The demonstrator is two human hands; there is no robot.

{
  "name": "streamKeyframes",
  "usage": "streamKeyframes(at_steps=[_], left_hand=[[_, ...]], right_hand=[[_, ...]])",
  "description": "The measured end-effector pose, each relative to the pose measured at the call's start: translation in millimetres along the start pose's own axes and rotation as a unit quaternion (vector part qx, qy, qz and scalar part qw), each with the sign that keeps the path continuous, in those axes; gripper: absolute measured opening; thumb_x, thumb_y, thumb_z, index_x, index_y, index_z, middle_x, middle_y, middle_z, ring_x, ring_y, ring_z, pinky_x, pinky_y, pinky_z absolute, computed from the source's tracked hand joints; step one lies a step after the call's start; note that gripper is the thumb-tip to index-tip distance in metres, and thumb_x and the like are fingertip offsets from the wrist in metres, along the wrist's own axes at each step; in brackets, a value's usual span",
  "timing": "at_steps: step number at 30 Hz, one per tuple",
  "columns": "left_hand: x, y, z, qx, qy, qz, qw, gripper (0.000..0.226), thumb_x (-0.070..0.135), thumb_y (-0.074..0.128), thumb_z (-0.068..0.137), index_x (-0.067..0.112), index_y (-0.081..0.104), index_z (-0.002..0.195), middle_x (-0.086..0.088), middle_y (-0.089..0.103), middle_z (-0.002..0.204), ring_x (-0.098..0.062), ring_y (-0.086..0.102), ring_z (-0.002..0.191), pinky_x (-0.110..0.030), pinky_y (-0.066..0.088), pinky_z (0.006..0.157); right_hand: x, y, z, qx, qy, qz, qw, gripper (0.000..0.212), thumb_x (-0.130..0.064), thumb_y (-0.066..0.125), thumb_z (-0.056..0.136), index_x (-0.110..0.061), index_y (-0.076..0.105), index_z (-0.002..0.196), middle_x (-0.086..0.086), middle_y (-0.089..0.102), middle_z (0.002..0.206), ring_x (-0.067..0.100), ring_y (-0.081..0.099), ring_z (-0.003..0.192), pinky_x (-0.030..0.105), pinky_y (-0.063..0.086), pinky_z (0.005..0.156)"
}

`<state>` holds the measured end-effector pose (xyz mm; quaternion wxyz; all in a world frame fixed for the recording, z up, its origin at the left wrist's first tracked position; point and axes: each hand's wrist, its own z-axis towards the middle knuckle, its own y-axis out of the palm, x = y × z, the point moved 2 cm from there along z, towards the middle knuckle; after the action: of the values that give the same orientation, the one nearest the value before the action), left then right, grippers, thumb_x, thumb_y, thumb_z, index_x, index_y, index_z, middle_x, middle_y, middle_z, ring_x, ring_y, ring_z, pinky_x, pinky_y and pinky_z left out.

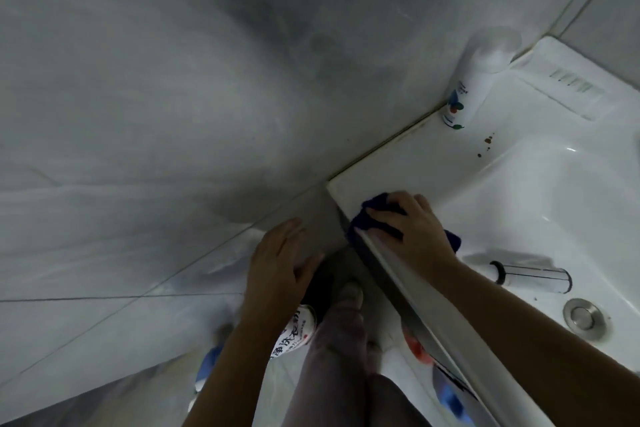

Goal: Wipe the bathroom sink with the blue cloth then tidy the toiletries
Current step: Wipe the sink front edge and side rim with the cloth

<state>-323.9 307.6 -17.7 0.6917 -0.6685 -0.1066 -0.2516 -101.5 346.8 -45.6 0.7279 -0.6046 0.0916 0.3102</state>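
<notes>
grey wall fills the far and left side; its seam w/ the white sink runs diagonally from the sink's near-left corner to the far right. pale floor tiles lie lower left, open room there beside the person's legs. the sink's front rim cuts from that corner down to the near right, and the basin beyond it is mostly bare.

2 hands. left hand hangs over the floor just left of the sink corner, fingers loose and released, holding nothing. right hand sits on the sink's near-left corner, spread fingers pressing down on the blue cloth; cloth is bunched under the palm and laps over the front rim edge.

2 bottles: 1 white bottle standing on the far-left ledge, touching the wall; 1 printed bottle down on the floor, partly behind the left forearm. 1 clear cylinder w/ black rings lies on its side in the basin, just right of the right forearm. 1 metal drain near right. a few brown spots on the left ledge, near the white bottle.
</notes>
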Motion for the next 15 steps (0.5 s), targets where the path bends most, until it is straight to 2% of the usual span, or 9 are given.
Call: streamKeyframes(at_steps=[3,6,9,12,15], left_hand=[[-1.3,3.9,-8.3,-0.002,0.004,0.009,1.000,0.048,0.041,0.046,0.085,0.006,0.062,0.113,-0.013,0.060,0.121,-0.029,0.056,0.108,-0.045,0.049,0.088],[0.3,6.1,-15.4,-0.010,-0.027,-0.011,1.000,0.050,0.043,0.044,0.085,0.007,0.061,0.114,-0.013,0.058,0.123,-0.030,0.054,0.111,-0.045,0.047,0.091],[1.6,12.3,-21.0,0.000,-0.019,-0.016,1.000,0.047,0.041,0.047,0.085,0.004,0.063,0.110,-0.014,0.061,0.119,-0.028,0.055,0.108,-0.044,0.049,0.088],[3.1,14.7,-29.3,0.012,-0.017,-0.030,0.999,0.046,0.040,0.048,0.085,0.005,0.062,0.110,-0.014,0.061,0.118,-0.023,0.051,0.108,-0.041,0.049,0.087],[4.3,9.6,-35.5,0.021,-0.024,-0.024,0.999,0.047,0.041,0.047,0.085,0.006,0.061,0.112,-0.014,0.060,0.120,-0.028,0.054,0.108,-0.042,0.048,0.087]], right_hand=[[-9.8,13.3,49.0,0.006,0.077,-0.039,0.996,0.024,-0.021,0.060,0.087,-0.018,0.067,0.110,0.015,0.053,0.115,0.039,0.045,0.097,0.047,0.045,0.079],[-33.0,19.0,21.8,-0.021,0.035,-0.022,0.999,0.029,-0.017,0.070,0.080,-0.015,0.067,0.108,0.015,0.055,0.111,0.038,0.049,0.091,0.046,0.049,0.075],[-36.5,4.3,-31.6,-0.037,0.015,0.001,0.999,0.029,-0.018,0.073,0.076,-0.015,0.069,0.105,0.014,0.056,0.109,0.035,0.053,0.091,0.043,0.051,0.073],[-40.9,12.6,-3.4,-0.032,0.014,0.004,0.999,0.025,-0.019,0.074,0.075,-0.015,0.071,0.100,0.014,0.056,0.108,0.036,0.052,0.090,0.045,0.050,0.072],[-51.0,30.3,44.3,-0.038,0.021,-0.024,0.999,0.023,-0.022,0.069,0.080,-0.017,0.070,0.102,0.014,0.053,0.113,0.036,0.047,0.095,0.046,0.046,0.077]])
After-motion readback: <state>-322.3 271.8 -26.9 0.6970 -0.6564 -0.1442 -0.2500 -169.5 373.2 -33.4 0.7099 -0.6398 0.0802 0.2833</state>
